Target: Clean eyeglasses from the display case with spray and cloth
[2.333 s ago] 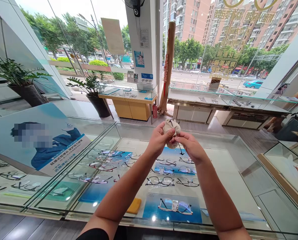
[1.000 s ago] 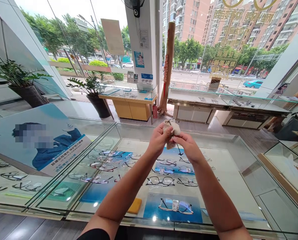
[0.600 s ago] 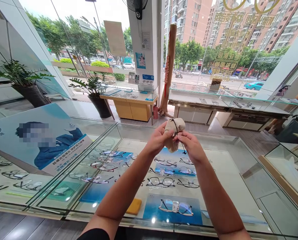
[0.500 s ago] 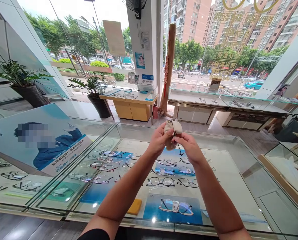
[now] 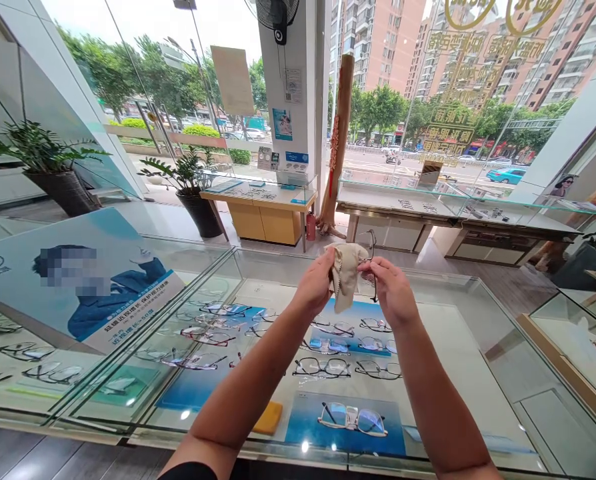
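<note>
Over the glass counter, my left hand (image 5: 317, 279) is closed on a crumpled beige cloth (image 5: 347, 275) with a zigzag edge, which hangs down from the fingers. My right hand (image 5: 392, 285) pinches a pair of thin dark-framed eyeglasses (image 5: 373, 241) just to the right of the cloth. One thin dark part of the glasses rises above the right fingers, and another points down below them. The cloth and fingers hide much of the frame, so I cannot tell how much of it lies inside the cloth.
Beneath my hands stands a glass display case (image 5: 458, 320) with rows of eyeglasses (image 5: 322, 367) inside. A poster board (image 5: 113, 293) leans at the left. An orange-yellow object (image 5: 268, 419) lies near the front. Farther back are potted plants (image 5: 198, 207), other display counters (image 5: 265, 220) and a wooden post (image 5: 339, 133).
The cloth has been opened out and now hangs lower. My right hand has moved slightly right, and the glasses have turned, with more of them showing beside the cloth.
</note>
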The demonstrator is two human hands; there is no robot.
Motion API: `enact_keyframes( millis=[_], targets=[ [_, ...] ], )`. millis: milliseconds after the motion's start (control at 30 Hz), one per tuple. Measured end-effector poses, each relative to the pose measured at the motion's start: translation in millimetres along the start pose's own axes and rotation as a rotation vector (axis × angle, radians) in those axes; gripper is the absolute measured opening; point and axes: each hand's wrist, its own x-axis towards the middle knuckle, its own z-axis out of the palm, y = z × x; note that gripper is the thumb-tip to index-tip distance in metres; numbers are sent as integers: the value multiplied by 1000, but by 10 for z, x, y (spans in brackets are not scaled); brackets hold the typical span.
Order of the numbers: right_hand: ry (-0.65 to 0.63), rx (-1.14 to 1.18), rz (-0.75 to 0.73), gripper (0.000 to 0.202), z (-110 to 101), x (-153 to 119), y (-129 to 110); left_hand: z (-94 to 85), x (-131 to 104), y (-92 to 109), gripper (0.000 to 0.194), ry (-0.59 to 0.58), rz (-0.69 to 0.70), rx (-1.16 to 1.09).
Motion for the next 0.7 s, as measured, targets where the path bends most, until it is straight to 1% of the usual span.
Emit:
enact_keyframes(
  millis=[67,133,267,333,433,500,600,700],
  targets=[
    [80,43,-58,20,-35,16,-22,14,-43,8,64,-38,-36,51],
    [133,61,-94,19,-56,30,-30,39,-96,12,63,-79,-63,95],
    [173,65,-120,19,-58,50,-15,84,-150,-27,62,-120,-66,102],
    [192,79,-125,19,-56,55,-1,91,-140,-62,61,-94,-46,67],
    [247,76,-127,19,-67,61,17,90,-109,-103,56,-15,5,13],
    [282,59,-125,21,-75,64,25,96,-103,-113,55,-4,25,-4],
    [279,37,-119,22,-66,65,27,124,-136,-98,57,-60,22,19],
    [270,55,-120,23,-27,53,19,167,-191,-53,61,-176,16,73]
  ],
)
